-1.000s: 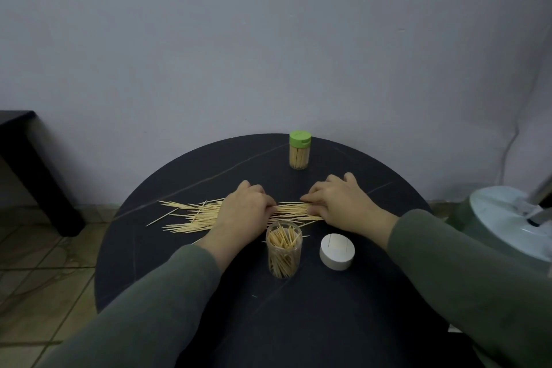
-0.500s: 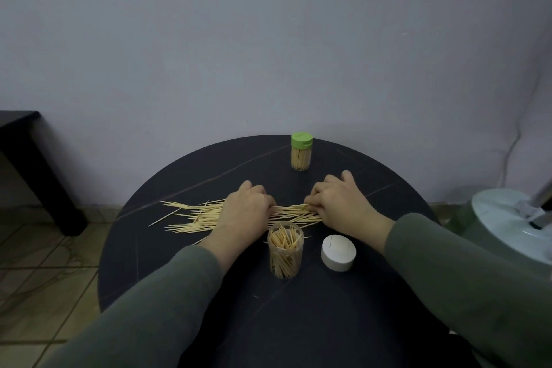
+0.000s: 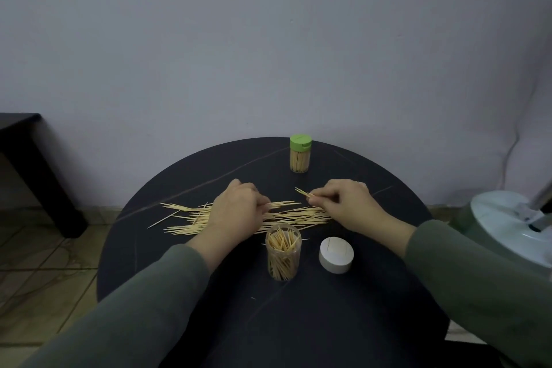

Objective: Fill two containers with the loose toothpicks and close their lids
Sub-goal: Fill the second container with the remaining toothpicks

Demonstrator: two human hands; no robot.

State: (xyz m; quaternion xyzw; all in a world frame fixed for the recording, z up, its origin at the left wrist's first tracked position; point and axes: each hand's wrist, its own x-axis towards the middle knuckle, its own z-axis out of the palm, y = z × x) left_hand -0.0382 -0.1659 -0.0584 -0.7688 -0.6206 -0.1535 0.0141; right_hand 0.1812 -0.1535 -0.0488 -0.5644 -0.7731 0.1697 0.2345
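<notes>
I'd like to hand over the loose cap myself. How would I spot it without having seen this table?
Start at the round black table and find the open clear jar of toothpicks standing near its middle, just in front of the scattered toothpicks. Right beside that jar sits the white cap, a short round puck. It is the only white thing on the table and lies apart, unlike the green lid fixed on the far jar.

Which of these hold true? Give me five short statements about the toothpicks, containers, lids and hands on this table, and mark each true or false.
1. The green-lidded container is closed. True.
2. The white lid sits on the clear container. False: it lies on the table beside it.
3. The right hand pinches a few toothpicks. True.
4. The clear container is empty. False: it holds toothpicks.
5. Loose toothpicks remain on the table. True.
</notes>
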